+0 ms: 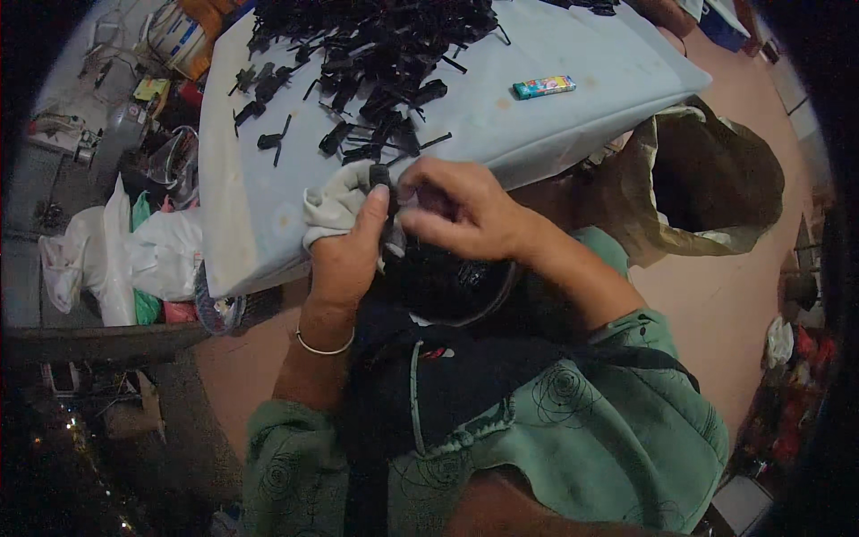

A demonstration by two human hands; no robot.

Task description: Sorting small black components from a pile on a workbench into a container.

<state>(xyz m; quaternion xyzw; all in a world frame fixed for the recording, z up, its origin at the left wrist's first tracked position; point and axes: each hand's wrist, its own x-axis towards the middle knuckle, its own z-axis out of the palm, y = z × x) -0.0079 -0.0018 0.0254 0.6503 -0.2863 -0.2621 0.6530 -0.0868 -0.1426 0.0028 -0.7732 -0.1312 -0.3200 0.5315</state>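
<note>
My left hand (344,255) is closed around a small black plastic part (380,176), thumb pressed on it, with a bunched whitish cloth (331,208) in the same grip. Close against its right side is my right hand (474,210), fingers curled toward the thumb. Whatever those fingers pinch is hidden. Just beyond my hands, a large heap of similar black parts (376,63) spreads over the table (501,134), some with thin stems sticking out. Below my hands sits a dark round container (447,282), its contents hard to make out.
A small colourful packet (544,86) lies on the table's right part. An open brown sack (716,179) stands on the floor to the right. White plastic bags (161,251) and clutter crowd the left side. Another person's arm (658,13) shows at the far edge.
</note>
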